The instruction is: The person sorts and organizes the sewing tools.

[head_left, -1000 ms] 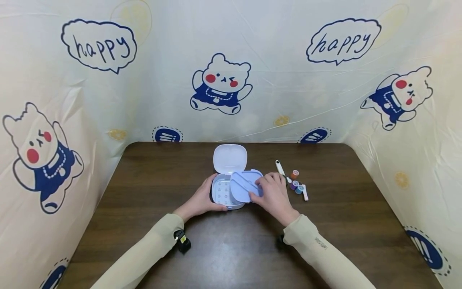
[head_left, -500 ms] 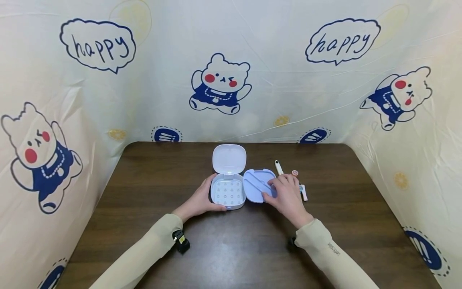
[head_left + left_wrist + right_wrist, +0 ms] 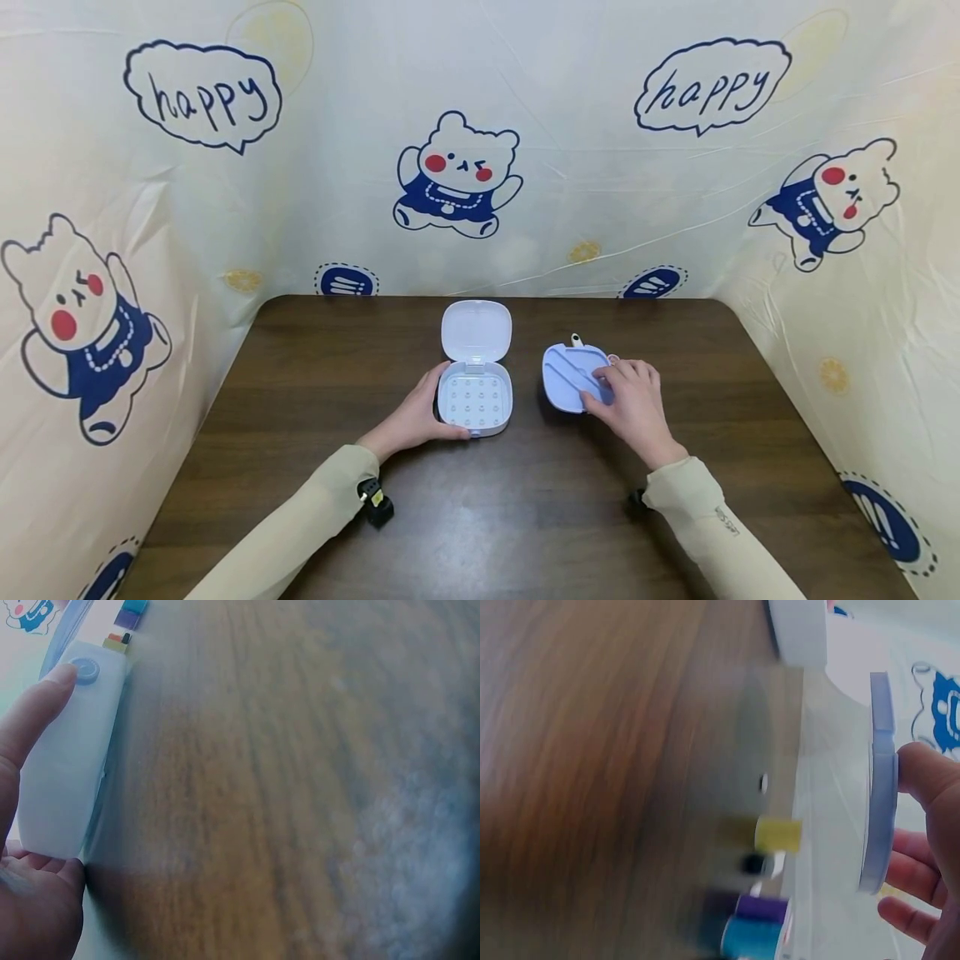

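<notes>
My left hand [image 3: 415,415] grips the pale blue-white plastic box [image 3: 491,428] by its left side, thumb at the front latch [image 3: 86,671]. The box's hinged lid [image 3: 477,331] stands open behind it, and rows of small pegs [image 3: 468,395] show on its floor. To the right of the box, my right hand [image 3: 636,408] pinches a lavender tray insert [image 3: 564,387] with a diagonal bar across it. The right wrist view shows the tray edge-on, raised off the table, with thumb and fingers on its upper side.
Beyond the tray lie a yellow thread spool [image 3: 778,835], a purple spool [image 3: 762,908] and a blue spool [image 3: 751,939]. The tip of a white-handled tool [image 3: 576,340] peeks out behind the tray. Printed cloth [image 3: 480,267] hangs beyond the brown table's back edge.
My right hand has carried the tray insert off the box and to the right, exposing the pegged floor and covering most of the spools. My left hand has stayed on the box.
</notes>
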{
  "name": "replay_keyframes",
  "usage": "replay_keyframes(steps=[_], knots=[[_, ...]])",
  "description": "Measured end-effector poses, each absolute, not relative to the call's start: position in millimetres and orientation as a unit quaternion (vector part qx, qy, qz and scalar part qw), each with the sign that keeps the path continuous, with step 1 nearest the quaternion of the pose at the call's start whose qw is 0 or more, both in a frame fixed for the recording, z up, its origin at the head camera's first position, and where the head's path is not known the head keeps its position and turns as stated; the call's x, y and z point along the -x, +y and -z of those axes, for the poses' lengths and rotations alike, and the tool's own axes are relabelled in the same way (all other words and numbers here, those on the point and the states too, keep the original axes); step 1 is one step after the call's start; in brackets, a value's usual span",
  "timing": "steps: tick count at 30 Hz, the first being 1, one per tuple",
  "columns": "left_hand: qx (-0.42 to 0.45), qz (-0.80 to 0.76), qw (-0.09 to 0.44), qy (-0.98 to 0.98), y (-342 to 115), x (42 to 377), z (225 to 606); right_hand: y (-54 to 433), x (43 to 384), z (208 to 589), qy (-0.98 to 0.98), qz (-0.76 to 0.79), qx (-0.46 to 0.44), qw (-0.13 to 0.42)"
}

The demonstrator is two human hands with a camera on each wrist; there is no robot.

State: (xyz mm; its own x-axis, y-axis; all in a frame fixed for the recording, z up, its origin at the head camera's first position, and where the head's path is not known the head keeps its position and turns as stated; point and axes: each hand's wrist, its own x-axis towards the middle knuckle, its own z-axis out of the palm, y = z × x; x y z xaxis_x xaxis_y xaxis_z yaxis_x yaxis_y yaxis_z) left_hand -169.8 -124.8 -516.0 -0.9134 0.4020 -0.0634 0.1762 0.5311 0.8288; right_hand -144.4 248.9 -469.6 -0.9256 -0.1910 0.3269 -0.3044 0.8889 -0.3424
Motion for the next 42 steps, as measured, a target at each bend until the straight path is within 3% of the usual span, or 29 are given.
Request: replay_keyframes(steps=[19,42], knots=[[-0.165,-0.456,0.129,0.865,-125.7,170.6,514.0,308.9,158.3,474.1,-0.965,-0.167,-0.111,0.170],[-0.167,-0.460,0.125,0.863,-126.4,168.7,517.3,371.3,168.1,486.5,-0.977,-0.146,-0.075,0.139]])
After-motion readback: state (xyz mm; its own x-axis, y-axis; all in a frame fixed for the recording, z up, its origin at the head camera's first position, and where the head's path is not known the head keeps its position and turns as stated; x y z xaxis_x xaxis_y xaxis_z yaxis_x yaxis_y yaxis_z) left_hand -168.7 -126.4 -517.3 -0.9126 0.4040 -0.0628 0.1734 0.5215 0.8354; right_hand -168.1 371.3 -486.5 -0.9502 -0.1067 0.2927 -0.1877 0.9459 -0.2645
